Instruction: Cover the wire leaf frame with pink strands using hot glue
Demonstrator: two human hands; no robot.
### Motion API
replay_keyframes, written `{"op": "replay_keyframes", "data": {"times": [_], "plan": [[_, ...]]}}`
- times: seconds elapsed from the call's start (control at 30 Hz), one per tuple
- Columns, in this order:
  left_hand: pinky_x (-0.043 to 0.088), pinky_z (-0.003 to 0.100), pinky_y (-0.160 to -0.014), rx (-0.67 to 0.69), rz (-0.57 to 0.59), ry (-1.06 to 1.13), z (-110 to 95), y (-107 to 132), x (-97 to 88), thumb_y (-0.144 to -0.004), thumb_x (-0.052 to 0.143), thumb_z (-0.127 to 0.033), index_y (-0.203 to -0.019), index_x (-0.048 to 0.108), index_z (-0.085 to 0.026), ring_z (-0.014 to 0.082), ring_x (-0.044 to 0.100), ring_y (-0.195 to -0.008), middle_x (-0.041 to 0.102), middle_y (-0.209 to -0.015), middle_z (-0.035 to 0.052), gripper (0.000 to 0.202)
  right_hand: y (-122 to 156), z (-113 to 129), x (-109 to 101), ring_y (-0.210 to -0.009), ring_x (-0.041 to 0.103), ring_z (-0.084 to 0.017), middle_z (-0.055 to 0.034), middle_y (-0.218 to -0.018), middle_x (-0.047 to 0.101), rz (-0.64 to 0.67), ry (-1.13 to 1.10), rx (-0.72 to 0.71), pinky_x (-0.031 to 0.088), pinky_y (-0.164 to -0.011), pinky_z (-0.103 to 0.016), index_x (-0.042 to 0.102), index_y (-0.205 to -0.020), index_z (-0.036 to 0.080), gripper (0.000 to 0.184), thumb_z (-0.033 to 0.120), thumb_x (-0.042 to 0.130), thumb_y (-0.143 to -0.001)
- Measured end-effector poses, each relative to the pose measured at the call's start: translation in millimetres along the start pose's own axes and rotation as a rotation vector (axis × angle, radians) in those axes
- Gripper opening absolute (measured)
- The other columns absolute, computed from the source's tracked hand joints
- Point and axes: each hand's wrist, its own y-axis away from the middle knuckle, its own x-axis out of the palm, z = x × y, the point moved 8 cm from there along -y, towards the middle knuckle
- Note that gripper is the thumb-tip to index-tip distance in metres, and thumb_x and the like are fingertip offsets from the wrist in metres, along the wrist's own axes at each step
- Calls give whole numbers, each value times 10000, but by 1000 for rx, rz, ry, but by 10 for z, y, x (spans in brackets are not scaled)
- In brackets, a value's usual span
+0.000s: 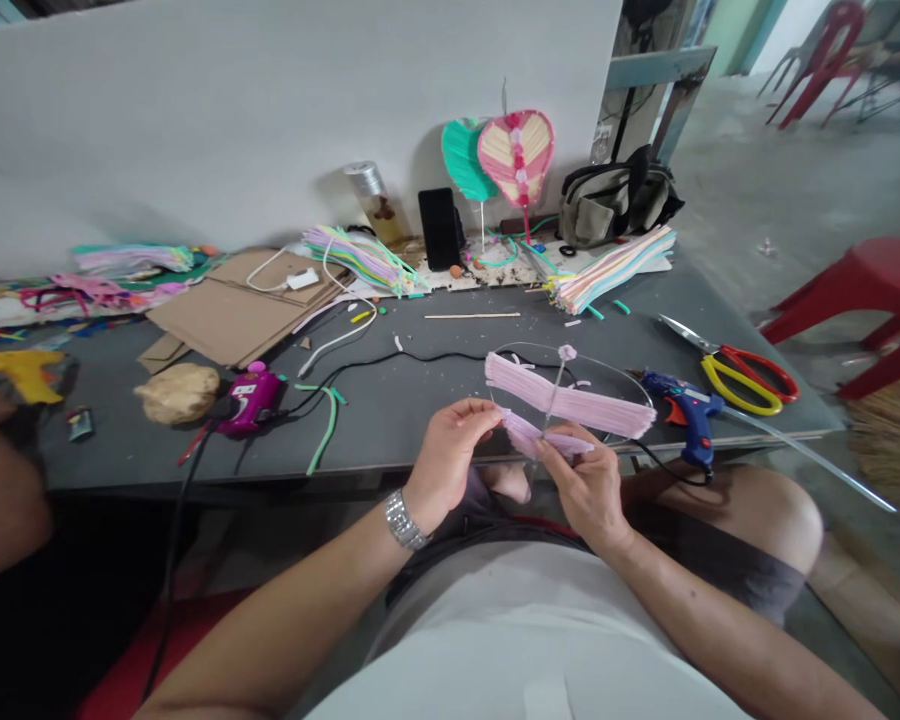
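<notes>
- My left hand (450, 455) has thumb and fingertips pinched shut on the left end of a short pink tuft (541, 438), at the near edge of the grey surface (390, 410).
- My right hand (586, 485) is clamped on the same tuft from the right, thumb on top; the tuft spans the gap between both hands.
- Just beyond the tuft, touching it, a longer pink bundle (570, 402) lies slanted across a thin wire hoop (615, 368), above my fingers.
- A blue glue gun (686, 412) sits just right of the bundle, and red-and-yellow scissors (746, 378) lie further right.
- A purple glue gun (251, 397) lies well to the left.
- Two finished heart-shaped fans (516, 155) stand at the back wall.
- Any lettering on the glue guns is too small for me to read.
- A metal watch (403, 520) is on my left wrist.
</notes>
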Motion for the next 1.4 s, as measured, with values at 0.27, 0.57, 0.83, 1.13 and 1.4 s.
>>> {"op": "replay_keyframes", "data": {"times": [0.27,0.57,0.83,1.13,1.4], "plan": [[437,284,-749,-13,-1,-3,-19,7,-20,-645,830,-326,-664,733,-190,162,617,-756,696,-718,8,168,1,56,3,-645,616,-188,-27,-691,694,11,-3,1,471,-659,-317,713,-763,199,222,407,718,-840],[416,275,-718,22,-1,-83,-60,-8,-42,-629,833,-306,-640,739,-172,139,555,-691,680,-684,10,164,-11,78,31,-645,605,-176,-15,-688,685,56,-29,-12,458,-643,-298,706,-758,199,206,379,712,-858],[438,275,-769,155,50,-155,-122,-15,-48,-705,800,-278,-699,743,-164,144,577,-744,694,-738,11,127,-38,-7,38,-656,591,-166,-9,-701,673,111,-97,22,433,-637,-289,722,-755,192,200,362,739,-860],[454,284,-779,206,14,-104,-95,1,-43,-718,816,-300,-735,747,-168,154,605,-748,714,-750,17,150,-78,-42,55,-619,556,-154,-3,-668,654,102,-236,72,418,-614,-287,718,-726,192,219,382,783,-812],[435,280,-766,70,-29,7,-22,34,-42,-657,813,-314,-751,761,-170,162,626,-778,731,-764,26,180,-90,-23,46,-621,552,-150,-1,-678,656,96,-275,77,415,-616,-286,718,-730,193,211,377,802,-790]]}}
